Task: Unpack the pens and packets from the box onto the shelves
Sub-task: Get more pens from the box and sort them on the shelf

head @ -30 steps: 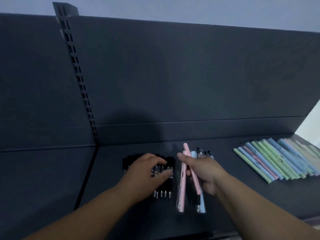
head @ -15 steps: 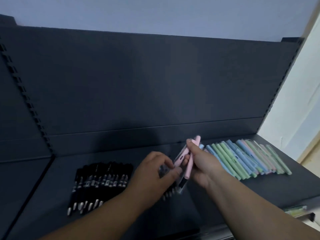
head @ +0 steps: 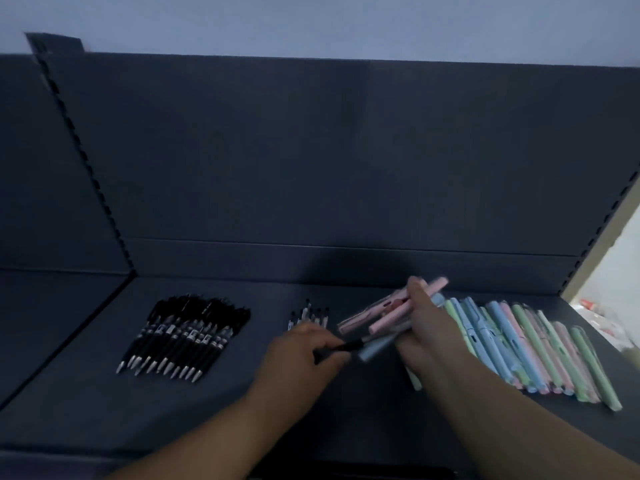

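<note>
Right hand (head: 427, 332) grip: fingers and thumb closed round a bundle of pastel pens (head: 389, 315) (pink ones on top, a grey-blue one beneath; motion blur, count not readable). The bundle is held clear of the shelf (head: 86, 403), slanted, far ends up and away from the person. Left hand (head: 304, 349) grip: fingertips pinched on the near end of a single black pen (head: 348, 347); its other end reaches into the underside of the right-hand bundle. Judgement: the black pen is being drawn out of a mixed handful so that blacks and pastels go to separate groups, with the right grip acting as the holder and the left as the picker. Immediately right of the right grip, partly under that forearm, a row of pastel pens (head: 540, 348) lies side by side on the shelf, neighbours touching; probably where the bundle is bound. Just beyond the left grip sits a small group of black pens (head: 311, 315), the nearest spot for the pinched pen. Well to the left of the left grip lies a larger row of black pens (head: 187, 336), parallel, metal tips toward the person. Lay-out reads as sorted by kind. No packets identifiable. Risk, as I judge it: pulling the black pen free could drag a pastel pen out with it.
</note>
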Available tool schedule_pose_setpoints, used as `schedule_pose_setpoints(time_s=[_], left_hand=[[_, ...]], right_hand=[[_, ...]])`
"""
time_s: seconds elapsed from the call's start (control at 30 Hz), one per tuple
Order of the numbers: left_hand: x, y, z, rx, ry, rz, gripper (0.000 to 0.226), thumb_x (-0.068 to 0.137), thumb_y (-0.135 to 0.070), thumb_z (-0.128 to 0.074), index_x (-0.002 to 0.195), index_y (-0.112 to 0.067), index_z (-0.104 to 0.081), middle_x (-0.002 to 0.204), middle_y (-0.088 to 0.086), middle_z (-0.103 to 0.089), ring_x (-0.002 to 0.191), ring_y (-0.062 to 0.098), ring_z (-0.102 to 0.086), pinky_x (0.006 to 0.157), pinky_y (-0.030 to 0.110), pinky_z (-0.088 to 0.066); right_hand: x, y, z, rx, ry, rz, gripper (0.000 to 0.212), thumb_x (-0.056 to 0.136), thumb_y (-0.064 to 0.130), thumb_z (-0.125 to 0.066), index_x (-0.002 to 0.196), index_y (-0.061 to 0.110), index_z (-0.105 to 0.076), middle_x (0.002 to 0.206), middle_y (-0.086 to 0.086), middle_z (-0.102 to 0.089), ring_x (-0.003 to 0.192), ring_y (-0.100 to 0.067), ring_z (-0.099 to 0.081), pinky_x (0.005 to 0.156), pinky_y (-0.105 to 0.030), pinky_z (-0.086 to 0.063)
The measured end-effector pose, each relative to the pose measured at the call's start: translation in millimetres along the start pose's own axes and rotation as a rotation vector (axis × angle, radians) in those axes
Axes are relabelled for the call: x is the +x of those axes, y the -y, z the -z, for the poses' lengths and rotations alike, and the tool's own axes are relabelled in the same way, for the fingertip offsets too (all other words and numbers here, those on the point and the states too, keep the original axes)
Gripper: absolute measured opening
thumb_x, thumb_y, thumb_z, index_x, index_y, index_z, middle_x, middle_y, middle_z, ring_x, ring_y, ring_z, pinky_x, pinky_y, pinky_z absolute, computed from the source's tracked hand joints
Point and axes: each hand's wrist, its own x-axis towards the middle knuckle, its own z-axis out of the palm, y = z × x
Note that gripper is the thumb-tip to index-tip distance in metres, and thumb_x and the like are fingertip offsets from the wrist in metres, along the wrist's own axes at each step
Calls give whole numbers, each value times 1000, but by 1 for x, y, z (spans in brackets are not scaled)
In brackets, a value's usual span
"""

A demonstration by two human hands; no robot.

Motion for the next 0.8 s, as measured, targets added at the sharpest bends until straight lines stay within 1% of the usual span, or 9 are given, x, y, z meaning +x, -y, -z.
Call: schedule_pose_setpoints(time_s=[0.07, 0.1, 0.23, 0.37, 0.47, 0.57, 0.63, 0.7, 0.8], left_hand=[[-4, 2, 7, -214, -21, 175, 15, 79, -23, -76, 76, -38, -75, 68, -17, -67, 61, -6, -56, 61, 6, -40], [-6, 3, 11, -373, -25, 274, 17, 79, -19, -76, 75, -35, -77, 65, -13, -68, 58, -2, -57, 59, 9, -42], [-8, 4, 32, -847, -147, 522, 8, 80, -14, -70, 74, -14, -74, 73, 0, -70, 68, 9, -63, 67, 18, -52], [-1, 2, 45, -981, -241, 527, 4, 89, -12, -61, 88, -13, -64, 76, -3, -72, 74, 11, -70, 67, 20, -57], [4, 2, 43, -921, -326, 478, 10, 93, -5, -56, 98, -10, -63, 76, -2, -70, 78, 11, -71, 70, 19, -57], [6, 6, 38, -775, -394, 393, 14, 91, -1, -57, 100, -9, -64, 77, 0, -67, 80, 11, -70, 76, 19, -55], [6, 14, 34, -606, -419, 324, 16, 89, -2, -62, 97, -15, -66, 79, -4, -69, 82, 8, -69, 78, 14, -53], [6, 22, 33, -410, -437, 245, 19, 87, -3, -65, 95, -20, -67, 77, -11, -69, 79, 1, -66, 75, 8, -48], [7, 39, 34, -3, -426, 54, 21, 82, 3, -68, 95, -13, -66, 98, -6, -67, 86, 6, -64, 83, 9, -45]], right_hand=[[4, 6, 3, -31, 7, 13, 23, 86, 31, -71, 88, 10, -63, 88, -7, -69, 78, -20, -68, 81, -46, -57], [5, 8, 4, -51, 12, 20, 23, 87, 31, -71, 87, 10, -62, 88, -6, -68, 78, -21, -67, 82, -45, -56], [4, 6, 2, -125, 58, 27, 22, 88, 28, -70, 89, 9, -59, 76, -4, -60, 64, -16, -60, 71, -35, -53], [2, 0, -2, -189, 113, 33, 16, 88, 25, -70, 86, 12, -60, 61, -2, -57, 43, -11, -59, 45, -24, -50], [2, -1, -2, -228, 143, 69, 14, 87, 26, -71, 92, 14, -64, 65, 0, -59, 44, -8, -59, 45, -23, -49], [3, -4, -1, -253, 157, 97, 14, 86, 28, -72, 93, 16, -67, 60, 4, -61, 44, -5, -59, 45, -22, -49], [4, -6, 0, -279, 152, 119, 17, 86, 30, -72, 95, 16, -67, 61, 5, -63, 47, -6, -61, 50, -24, -50], [4, -7, 1, -296, 155, 136, 18, 86, 31, -71, 95, 17, -67, 57, 6, -64, 47, -7, -63, 48, -24, -50], [3, -13, -1, -284, 153, 135, 15, 86, 29, -71, 95, 17, -66, 50, 8, -63, 43, -7, -62, 41, -21, -48]])
